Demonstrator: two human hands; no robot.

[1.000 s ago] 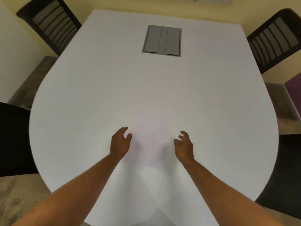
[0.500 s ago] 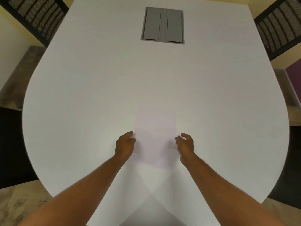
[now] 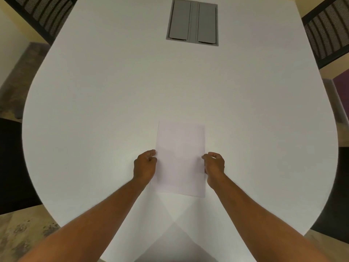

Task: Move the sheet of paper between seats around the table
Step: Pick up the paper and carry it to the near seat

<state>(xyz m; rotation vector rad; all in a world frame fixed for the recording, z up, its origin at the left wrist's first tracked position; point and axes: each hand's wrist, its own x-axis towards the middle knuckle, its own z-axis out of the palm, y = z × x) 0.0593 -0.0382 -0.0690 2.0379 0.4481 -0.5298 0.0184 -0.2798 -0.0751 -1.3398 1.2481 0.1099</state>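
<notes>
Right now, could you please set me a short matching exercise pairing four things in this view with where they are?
Things:
1. sheet of paper
2. grey hatch
3. left hand
4. right hand

Places:
A. at the paper's right edge
B. set into the far part of the table
C. flat on the table between the hands
D. at the paper's left edge

Pairs: 1-C, 2-B, 3-D, 4-A

Black slatted chairs point(image 3: 329, 29) flank a white table point(image 3: 113, 91) with grey hatch point(image 3: 192, 22), yellow walls point(image 3: 11, 40) behind.
</notes>
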